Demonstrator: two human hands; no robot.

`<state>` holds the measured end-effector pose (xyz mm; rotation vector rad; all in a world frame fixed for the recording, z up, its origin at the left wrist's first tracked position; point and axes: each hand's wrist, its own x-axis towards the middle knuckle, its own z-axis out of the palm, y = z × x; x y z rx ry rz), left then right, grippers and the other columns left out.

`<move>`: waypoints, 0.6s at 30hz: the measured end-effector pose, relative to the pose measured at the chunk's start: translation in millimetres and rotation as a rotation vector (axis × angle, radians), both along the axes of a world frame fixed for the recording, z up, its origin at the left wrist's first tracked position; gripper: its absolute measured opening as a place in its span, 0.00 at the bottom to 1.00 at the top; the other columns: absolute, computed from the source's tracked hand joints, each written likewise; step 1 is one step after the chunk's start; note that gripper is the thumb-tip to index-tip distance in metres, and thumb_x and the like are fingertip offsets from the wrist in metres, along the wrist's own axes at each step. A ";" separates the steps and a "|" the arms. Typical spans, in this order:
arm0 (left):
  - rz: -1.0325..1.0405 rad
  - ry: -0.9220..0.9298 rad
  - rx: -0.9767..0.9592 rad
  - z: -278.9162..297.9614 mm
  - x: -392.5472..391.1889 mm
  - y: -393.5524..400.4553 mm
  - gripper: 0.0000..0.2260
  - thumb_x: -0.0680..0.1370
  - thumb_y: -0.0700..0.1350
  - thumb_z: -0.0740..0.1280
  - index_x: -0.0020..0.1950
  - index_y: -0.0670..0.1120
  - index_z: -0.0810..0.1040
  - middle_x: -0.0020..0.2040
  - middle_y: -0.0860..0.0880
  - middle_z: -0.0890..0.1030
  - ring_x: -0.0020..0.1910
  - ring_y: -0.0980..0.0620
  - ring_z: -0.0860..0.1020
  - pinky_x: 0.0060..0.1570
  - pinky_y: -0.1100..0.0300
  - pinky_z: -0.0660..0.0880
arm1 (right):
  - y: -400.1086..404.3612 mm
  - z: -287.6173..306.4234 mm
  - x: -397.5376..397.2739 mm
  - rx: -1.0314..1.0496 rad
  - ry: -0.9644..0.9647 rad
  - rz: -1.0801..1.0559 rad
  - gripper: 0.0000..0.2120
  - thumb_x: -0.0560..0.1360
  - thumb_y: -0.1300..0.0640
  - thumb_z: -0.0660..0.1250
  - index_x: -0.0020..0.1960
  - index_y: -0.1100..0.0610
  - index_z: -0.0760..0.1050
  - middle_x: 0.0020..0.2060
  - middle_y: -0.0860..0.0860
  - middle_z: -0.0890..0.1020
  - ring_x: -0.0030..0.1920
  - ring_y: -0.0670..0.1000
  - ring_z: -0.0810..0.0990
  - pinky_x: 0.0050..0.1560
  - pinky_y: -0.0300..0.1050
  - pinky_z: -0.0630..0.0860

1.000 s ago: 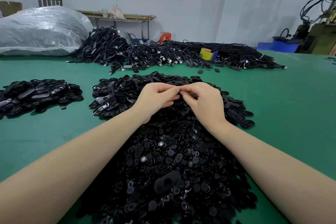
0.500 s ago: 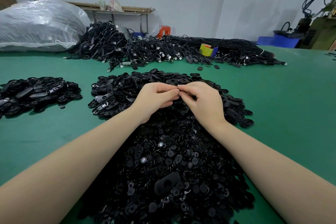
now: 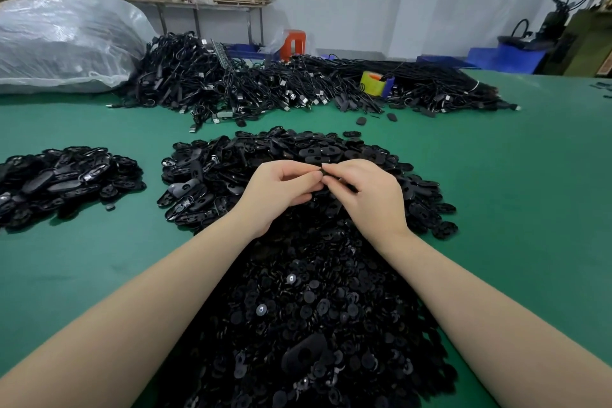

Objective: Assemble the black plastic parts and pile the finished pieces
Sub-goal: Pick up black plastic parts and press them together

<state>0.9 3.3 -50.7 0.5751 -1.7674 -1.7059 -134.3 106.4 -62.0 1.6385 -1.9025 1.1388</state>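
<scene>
Both hands meet above the middle heap, fingertip to fingertip. Left hand point(image 3: 281, 190) and right hand point(image 3: 366, 192) each have fingers curled in narrow, pinching a small black part point(image 3: 326, 172) held between them; only a dark sliver of it shows at the meeting point, so its shape and long axis cannot be told

Key relation: the part sits right at the tips of both hands, neither nearer, with the hands closing on it from left and right. Judged from that, the joining push runs sideways, hand toward hand, along the line between the two thumbs

Supply lies directly below and around the wrists: a heap of small round pieces point(image 3: 308, 301) toward the person, and oval shells point(image 3: 298, 149) banked on the far side of the hands. A lone oval shell point(image 3: 306, 354) lies on top of the round pieces, close to the person

A separate pile point(image 3: 63, 177) sits on the green bench point(image 3: 513, 195) well apart, out to the left of the left hand. If that is the finished stack, which I only judge, the left hand is the nearer one for the drop, moving away to the left across bare bench

Far side: tangled black cables point(image 3: 265, 83), a clear plastic bag point(image 3: 63, 40)

Risk, as a guess: the part is small, so a slip would lose it in the heap beneath
</scene>
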 end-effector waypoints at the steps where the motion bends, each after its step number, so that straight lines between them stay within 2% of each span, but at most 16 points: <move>1: 0.003 0.003 0.010 0.2 -0.2 0.4 0.06 0.80 0.42 0.68 0.49 0.50 0.85 0.48 0.51 0.87 0.51 0.55 0.84 0.46 0.65 0.80 | 0.2 0.1 0.2 -0.005 0.006 0.003 0.10 0.76 0.57 0.71 0.56 0.54 0.84 0.48 0.47 0.86 0.51 0.46 0.81 0.50 0.39 0.76; 8: 0.020 -0.016 0.034 1.0 0.3 1.1 0.06 0.80 0.43 0.68 0.48 0.49 0.85 0.47 0.51 0.87 0.51 0.56 0.84 0.45 0.66 0.79 | -0.4 -1.6 -0.1 -0.033 0.015 0.029 0.10 0.75 0.56 0.71 0.55 0.54 0.84 0.46 0.48 0.85 0.49 0.47 0.82 0.46 0.44 0.80; 14: 0.006 -0.002 0.029 -0.7 1.6 -0.1 0.07 0.80 0.44 0.68 0.47 0.51 0.86 0.48 0.51 0.87 0.51 0.56 0.84 0.44 0.66 0.79 | -3.0 -4.6 -1.5 -0.085 0.056 0.035 0.09 0.75 0.55 0.70 0.52 0.55 0.85 0.44 0.48 0.85 0.48 0.44 0.79 0.47 0.38 0.75; 18: -0.004 0.024 0.047 -2.0 1.5 -1.2 0.07 0.80 0.44 0.68 0.49 0.52 0.86 0.49 0.51 0.87 0.52 0.56 0.84 0.45 0.66 0.79 | -3.5 -7.3 -2.9 -0.119 0.073 0.042 0.08 0.74 0.56 0.71 0.52 0.56 0.85 0.44 0.48 0.85 0.47 0.45 0.79 0.47 0.40 0.76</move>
